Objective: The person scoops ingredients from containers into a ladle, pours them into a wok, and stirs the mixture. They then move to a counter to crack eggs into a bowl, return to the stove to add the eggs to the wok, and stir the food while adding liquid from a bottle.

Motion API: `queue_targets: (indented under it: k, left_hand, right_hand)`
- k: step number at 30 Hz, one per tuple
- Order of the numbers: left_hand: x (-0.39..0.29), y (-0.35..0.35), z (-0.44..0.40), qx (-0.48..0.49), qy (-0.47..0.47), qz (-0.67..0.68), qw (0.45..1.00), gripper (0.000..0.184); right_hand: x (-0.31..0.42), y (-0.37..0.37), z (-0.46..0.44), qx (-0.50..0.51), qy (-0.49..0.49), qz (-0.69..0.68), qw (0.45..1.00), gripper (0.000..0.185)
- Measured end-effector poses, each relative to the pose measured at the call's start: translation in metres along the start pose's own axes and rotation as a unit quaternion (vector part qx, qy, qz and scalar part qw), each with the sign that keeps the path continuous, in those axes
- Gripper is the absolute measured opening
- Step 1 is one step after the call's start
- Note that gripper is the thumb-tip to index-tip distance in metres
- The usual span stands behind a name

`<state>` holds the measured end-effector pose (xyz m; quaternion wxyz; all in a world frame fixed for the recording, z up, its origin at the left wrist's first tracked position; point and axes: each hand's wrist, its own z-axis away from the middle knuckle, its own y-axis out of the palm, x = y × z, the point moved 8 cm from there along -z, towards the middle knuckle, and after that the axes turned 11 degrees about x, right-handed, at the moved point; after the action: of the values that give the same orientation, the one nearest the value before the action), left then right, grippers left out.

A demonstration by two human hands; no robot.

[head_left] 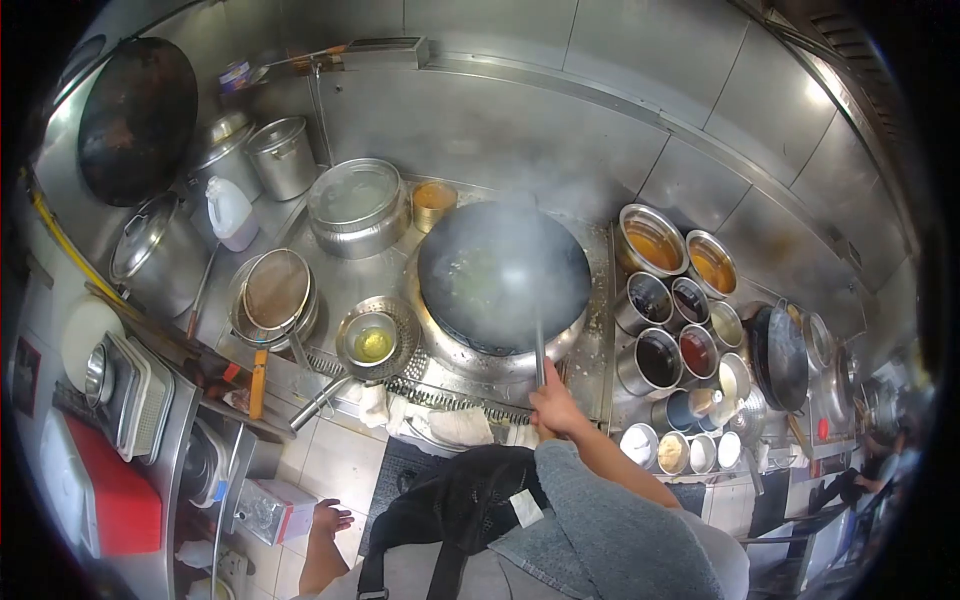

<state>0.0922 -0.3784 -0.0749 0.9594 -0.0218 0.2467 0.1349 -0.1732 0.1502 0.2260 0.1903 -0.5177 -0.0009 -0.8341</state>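
Note:
A large black wok (455, 290) sits on the round burner, with steam rising over its right half and some green pieces dimly visible inside. My right hand (558, 402) is wrapped round the handle of a long metal utensil (540, 340), whose far end is lost in the steam above the wok. Low at the left, my left hand (330, 516) hangs away from the stove with its fingers apart and nothing in it. Left of the wok, a perforated ladle (406, 325) holds a small bowl of yellow liquid (373, 344).
Sauce containers (656, 360) stand right of the wok, with white and tan tubs (638, 444) nearer. A lidded pot (358, 205), a mesh strainer (277, 290) and a plastic jug (231, 213) are at the left. Folded cloths (455, 425) lie along the front edge. Other people are partly visible far right.

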Motion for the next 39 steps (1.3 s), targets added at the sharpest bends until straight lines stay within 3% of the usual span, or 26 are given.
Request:
queue_targets:
  k: [1,2,4,6,9,10,12,13,14,15,16,18,20,21,22,23,24,25,27,28,30,32,34,35,37,39]
  left_hand:
    - [-0.001,0.003,0.002,0.004,-0.005,-0.014,1.0,0.05]
    - [-0.001,0.005,0.005,0.007,-0.011,-0.029,0.999,0.049]
    - [0.002,0.007,0.001,0.017,-0.018,-0.041,0.999,0.049]
    - [0.006,0.01,-0.006,0.026,-0.023,-0.053,0.998,0.048]
    - [-0.002,0.012,0.0,0.018,0.0,-0.035,0.999,0.051]
    - [-0.003,0.011,0.006,0.014,0.004,-0.031,0.999,0.051]
    - [-0.004,0.01,0.01,0.008,0.015,-0.016,1.0,0.054]
    - [0.002,0.008,0.008,0.015,0.011,-0.002,1.0,0.056]
    - [0.007,0.009,0.009,0.014,0.01,-0.001,1.0,0.056]
    - [0.014,0.009,0.012,0.016,-0.011,-0.026,0.999,0.056]
    - [0.019,0.008,0.017,0.017,-0.032,-0.053,0.998,0.056]
    - [0.023,0.009,0.021,0.017,-0.04,-0.083,0.996,0.056]
    - [0.033,0.005,0.013,0.031,-0.063,-0.106,0.992,0.056]
    - [0.027,0.007,0.019,0.024,-0.055,-0.109,0.992,0.051]
    - [0.027,0.004,0.017,0.022,-0.052,-0.11,0.992,0.051]
    - [0.024,0.003,0.015,0.022,-0.03,-0.062,0.997,0.05]
    - [0.02,0.001,0.013,0.022,-0.008,-0.014,1.0,0.049]
    - [0.014,0.003,0.015,0.015,0.01,-0.011,1.0,0.049]
    - [0.014,0.006,0.012,0.023,0.007,-0.023,0.999,0.051]
    - [0.015,0.007,0.011,0.031,0.005,-0.039,0.999,0.052]
    - [0.016,0.008,0.004,0.045,-0.005,-0.08,0.996,0.052]
    - [0.021,0.009,-0.008,0.059,-0.012,-0.118,0.991,0.052]
    - [0.02,0.008,-0.016,0.076,0.023,-0.136,0.987,0.051]
    - [0.017,0.007,-0.016,0.074,0.024,-0.135,0.988,0.051]
    - [0.01,0.005,-0.011,0.042,0.011,-0.023,0.999,0.051]
    - [0.008,0.005,-0.009,0.047,0.005,-0.021,0.999,0.051]
  right_hand:
    - [0.0,0.001,0.007,0.074,-0.003,-0.152,0.986,0.082]
    - [-0.001,-0.013,0.004,0.075,-0.001,-0.153,0.985,0.082]
    - [-0.001,-0.024,-0.017,0.15,-0.002,-0.37,0.917,0.082]
    - [-0.008,-0.021,-0.039,0.127,-0.01,-0.343,0.93,0.08]
    - [-0.018,-0.028,-0.061,-0.053,-0.049,-0.009,0.997,0.083]
    - [-0.032,-0.02,-0.057,-0.048,-0.054,-0.008,0.997,0.083]
    - [-0.035,-0.024,-0.042,-0.145,-0.082,0.283,0.945,0.084]
    - [-0.024,-0.028,-0.032,-0.144,-0.084,0.284,0.944,0.084]
    - [-0.019,-0.021,-0.015,-0.03,-0.05,0.068,0.996,0.084]
    - [-0.018,-0.007,-0.005,0.084,-0.01,-0.153,0.985,0.084]
    - [-0.015,-0.018,-0.012,0.083,-0.008,-0.155,0.984,0.084]
    - [-0.015,-0.032,-0.038,0.136,-0.011,-0.371,0.919,0.079]
    - [-0.033,-0.03,-0.069,0.118,-0.029,-0.33,0.936,0.077]
    - [-0.037,-0.035,-0.075,0.019,-0.047,-0.079,0.996,0.079]
    - [-0.035,-0.039,-0.078,-0.081,-0.063,0.177,0.979,0.081]
    - [-0.047,-0.037,-0.076,-0.133,-0.024,0.313,0.94,0.079]
    - [-0.057,-0.034,-0.068,-0.133,-0.028,0.312,0.94,0.079]
    - [-0.058,-0.032,-0.055,-0.13,-0.09,0.277,0.948,0.079]
    - [-0.03,-0.017,-0.007,0.018,-0.027,-0.03,0.999,0.074]
    - [-0.024,-0.029,-0.011,0.016,-0.023,-0.032,0.999,0.074]
    - [-0.023,-0.034,-0.017,0.15,0.001,-0.37,0.917,0.076]
    - [-0.032,-0.041,-0.04,0.116,-0.001,-0.353,0.928,0.074]
    - [-0.035,-0.046,-0.059,0.014,-0.032,-0.079,0.996,0.076]
    - [-0.04,-0.039,-0.058,0.016,-0.035,-0.079,0.996,0.076]
    - [-0.034,-0.041,-0.041,-0.148,-0.033,0.321,0.935,0.081]
    - [-0.032,-0.031,-0.012,-0.101,-0.054,0.232,0.966,0.084]
